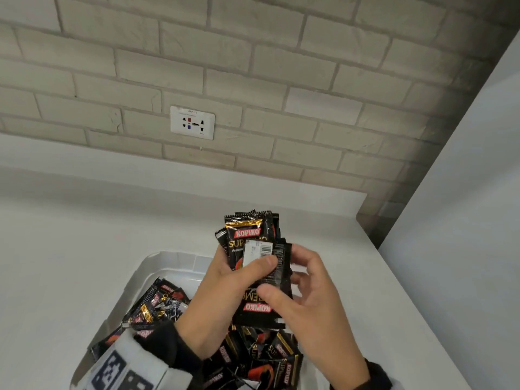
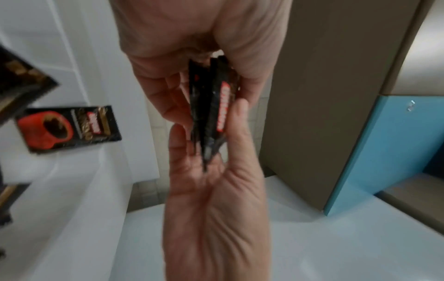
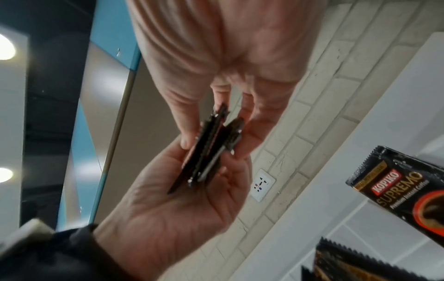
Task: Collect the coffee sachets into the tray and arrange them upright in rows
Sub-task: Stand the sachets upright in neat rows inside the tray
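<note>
Sachets (image 1: 254,249) stacked lengthwise, seemingly upright, gripped by both hands (image 1: 225,294) above tray (image 1: 174,260).

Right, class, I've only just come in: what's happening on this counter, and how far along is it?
A person is gathering coffee sachets. The left hand grips a bundle of sachets above the white tray, while the right hand pinches one upside-down sachet against the front of that bundle. The sachets in the tray lie in a loose, jumbled heap, so none stand upright in rows yet.
</note>
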`<state>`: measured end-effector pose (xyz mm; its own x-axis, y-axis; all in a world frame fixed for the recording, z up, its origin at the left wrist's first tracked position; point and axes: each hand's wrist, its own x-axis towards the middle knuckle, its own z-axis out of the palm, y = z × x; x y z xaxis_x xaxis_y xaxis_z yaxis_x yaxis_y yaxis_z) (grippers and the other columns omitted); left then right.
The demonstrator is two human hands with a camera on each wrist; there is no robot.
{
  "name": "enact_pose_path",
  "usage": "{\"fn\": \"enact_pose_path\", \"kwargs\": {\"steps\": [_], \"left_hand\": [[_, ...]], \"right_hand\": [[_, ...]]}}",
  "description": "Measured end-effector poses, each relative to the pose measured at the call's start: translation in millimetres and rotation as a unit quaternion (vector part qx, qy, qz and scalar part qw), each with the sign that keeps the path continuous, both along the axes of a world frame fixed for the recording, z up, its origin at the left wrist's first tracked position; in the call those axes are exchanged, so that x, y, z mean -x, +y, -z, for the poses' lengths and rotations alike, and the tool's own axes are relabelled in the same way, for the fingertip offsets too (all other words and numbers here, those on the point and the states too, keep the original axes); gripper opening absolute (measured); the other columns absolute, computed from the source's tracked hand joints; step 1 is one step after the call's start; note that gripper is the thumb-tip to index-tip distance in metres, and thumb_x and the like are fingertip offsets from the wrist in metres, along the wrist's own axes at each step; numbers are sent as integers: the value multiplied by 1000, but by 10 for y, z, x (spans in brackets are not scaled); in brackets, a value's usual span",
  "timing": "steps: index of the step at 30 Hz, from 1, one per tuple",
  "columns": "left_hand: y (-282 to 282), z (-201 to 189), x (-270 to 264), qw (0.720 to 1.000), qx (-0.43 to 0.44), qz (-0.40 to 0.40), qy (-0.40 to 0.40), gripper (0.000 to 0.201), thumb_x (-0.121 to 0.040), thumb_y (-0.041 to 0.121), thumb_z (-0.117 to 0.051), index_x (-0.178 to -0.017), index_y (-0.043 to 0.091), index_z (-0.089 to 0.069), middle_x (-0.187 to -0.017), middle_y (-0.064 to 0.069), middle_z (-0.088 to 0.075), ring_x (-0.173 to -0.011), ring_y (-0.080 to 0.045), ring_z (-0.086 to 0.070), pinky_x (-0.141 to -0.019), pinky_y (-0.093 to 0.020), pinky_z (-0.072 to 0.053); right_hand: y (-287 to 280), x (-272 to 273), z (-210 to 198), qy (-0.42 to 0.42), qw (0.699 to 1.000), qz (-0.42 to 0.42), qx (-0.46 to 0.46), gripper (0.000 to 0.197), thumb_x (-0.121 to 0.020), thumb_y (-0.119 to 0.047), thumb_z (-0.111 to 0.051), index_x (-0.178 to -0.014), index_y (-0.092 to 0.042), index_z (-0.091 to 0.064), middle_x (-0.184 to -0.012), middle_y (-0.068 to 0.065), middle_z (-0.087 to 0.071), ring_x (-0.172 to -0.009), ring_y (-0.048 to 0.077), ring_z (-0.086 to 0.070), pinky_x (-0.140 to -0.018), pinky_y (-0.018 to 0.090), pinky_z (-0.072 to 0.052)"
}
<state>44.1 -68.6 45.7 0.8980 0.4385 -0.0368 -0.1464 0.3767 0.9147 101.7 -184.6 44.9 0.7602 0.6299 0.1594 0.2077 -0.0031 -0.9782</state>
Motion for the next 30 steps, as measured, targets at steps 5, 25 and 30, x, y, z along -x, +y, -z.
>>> {"fn": "enact_pose_path", "kwargs": {"steps": [5, 25, 30], "left_hand": [[22, 56, 88, 988, 126, 89, 5, 41, -61, 30, -78, -95, 8, -74, -102, -18, -71, -87, -28, -70, -70, -34, -59], [78, 81, 133, 979, 181, -16, 96, 26, -77, 16, -60, -98, 2, -63, -84, -19, -73, -68, -30, -71, -72, -44, -51], [38, 110, 148, 979, 171, 56, 99, 44, -68, 12, -62, -108, -5, -59, -78, -20, -70, -61, -28, -66, -62, -38, -53]], "right_hand": [[-24, -29, 51, -4, 1000, -11, 7, 30, -74, -7, -71, -94, -27, -61, -92, -19, -69, -88, 0, -65, -77, 19, -51], [-269, -308, 0, -15, 983, 133, -128, 25, -52, -28, -83, -73, -37, -72, -95, -10, -70, -93, 8, -65, -73, 12, -51], [-281, -281, -212, -254, 965, 45, -47, 61, -63, 17, -65, -59, -44, -65, -123, -31, -44, -124, -6, -35, -90, 5, -39]]}}
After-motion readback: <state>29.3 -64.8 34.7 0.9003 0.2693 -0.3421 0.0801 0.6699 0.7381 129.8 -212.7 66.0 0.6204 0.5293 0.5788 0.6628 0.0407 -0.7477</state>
